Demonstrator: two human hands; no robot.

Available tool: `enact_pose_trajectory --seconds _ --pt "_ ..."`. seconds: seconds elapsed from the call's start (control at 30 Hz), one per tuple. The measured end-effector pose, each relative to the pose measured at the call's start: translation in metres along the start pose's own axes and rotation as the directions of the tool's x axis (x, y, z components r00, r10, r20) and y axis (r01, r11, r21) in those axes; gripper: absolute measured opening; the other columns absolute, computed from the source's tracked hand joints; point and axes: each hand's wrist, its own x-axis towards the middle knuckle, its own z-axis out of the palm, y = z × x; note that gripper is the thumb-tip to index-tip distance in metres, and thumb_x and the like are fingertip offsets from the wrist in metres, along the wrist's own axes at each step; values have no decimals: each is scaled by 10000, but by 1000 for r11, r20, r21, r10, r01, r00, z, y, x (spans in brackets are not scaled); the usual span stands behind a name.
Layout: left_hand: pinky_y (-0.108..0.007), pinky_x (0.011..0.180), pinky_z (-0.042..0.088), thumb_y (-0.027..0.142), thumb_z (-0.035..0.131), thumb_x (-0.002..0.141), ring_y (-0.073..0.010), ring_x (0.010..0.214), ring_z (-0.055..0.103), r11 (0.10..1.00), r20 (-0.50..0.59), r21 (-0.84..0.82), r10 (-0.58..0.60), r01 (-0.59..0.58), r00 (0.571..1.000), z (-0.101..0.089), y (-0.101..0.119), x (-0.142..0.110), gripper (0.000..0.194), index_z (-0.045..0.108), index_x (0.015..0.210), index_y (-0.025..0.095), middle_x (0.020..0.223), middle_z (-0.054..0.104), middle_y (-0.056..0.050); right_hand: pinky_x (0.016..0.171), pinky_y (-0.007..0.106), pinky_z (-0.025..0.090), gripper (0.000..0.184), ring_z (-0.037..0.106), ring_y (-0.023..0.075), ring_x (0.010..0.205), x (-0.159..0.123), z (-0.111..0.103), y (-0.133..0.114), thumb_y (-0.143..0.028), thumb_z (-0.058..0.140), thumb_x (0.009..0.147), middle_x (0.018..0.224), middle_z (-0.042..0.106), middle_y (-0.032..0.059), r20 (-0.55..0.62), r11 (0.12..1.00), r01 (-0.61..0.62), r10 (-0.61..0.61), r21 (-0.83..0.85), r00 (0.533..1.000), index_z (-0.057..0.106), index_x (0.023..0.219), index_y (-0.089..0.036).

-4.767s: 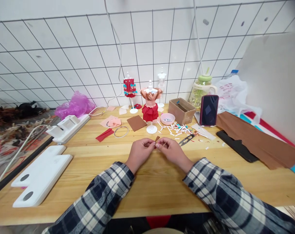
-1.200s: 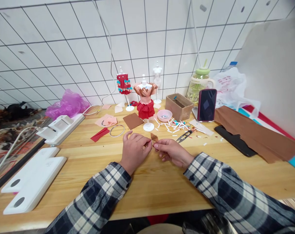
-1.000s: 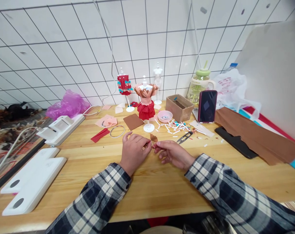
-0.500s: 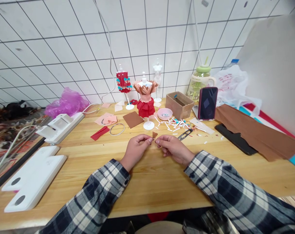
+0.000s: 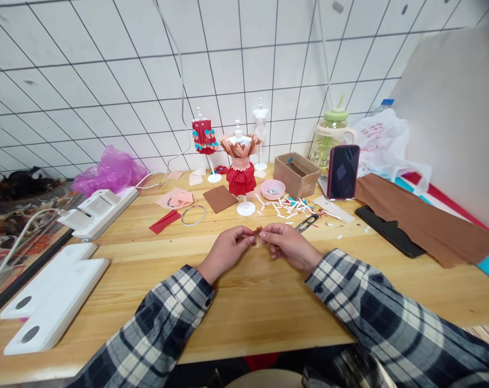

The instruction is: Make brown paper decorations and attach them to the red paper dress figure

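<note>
Wooden table, beneath both hands. Long brown sheet, right of the right hand. Red-skirted dress form, just beyond the fingertips. Left hand and right hand, thumbs and forefingers nearly closed, have just drawn together; both apparently steady the small brown piece pinched between them, mostly hidden.

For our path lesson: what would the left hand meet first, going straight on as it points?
Past the brown piece in its grip, the left hand would likely meet the right hand first; depth is unclear.
</note>
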Motion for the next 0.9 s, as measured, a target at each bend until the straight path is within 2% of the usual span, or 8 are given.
enact_pose_trajectory --seconds 0.23,0.3,0.47,0.9 --pt "-268 758 469 329 634 790 -174 787 630 979 -35 184 92 -84 995 1 4 -3 160 681 816 178 832 706 -28 393 184 437 330 441 53 457 1 5 3 -422 758 638 615 552 -46 9 999 41 -41 -11 999 607 777 -164" --pt "-269 759 469 331 638 788 -175 789 628 983 -28 161 91 -86 995 1 4 -3 162 671 787 173 829 704 -27 405 189 447 335 463 57 464 1 7 2 -427 757 636 620 563 -38 8 999 34 -34 -8 999 610 775 -160" --pt "-253 684 478 363 598 812 -169 745 625 996 -3 -84 -15 14 1000 -2 1 -1 215 633 836 152 817 698 -41 403 196 463 317 474 55 465 -2 7 -2 -410 746 640 679 597 -21 0 999 22 -22 -38 1000 615 778 -156" --pt "-261 738 465 354 518 847 -171 760 603 1000 48 -19 22 -21 999 -2 9 -4 231 641 804 164 790 675 -27 377 200 465 260 451 60 423 5 3 3 -382 717 662 570 534 -56 -65 975 105 -120 -198 991 596 751 -170"
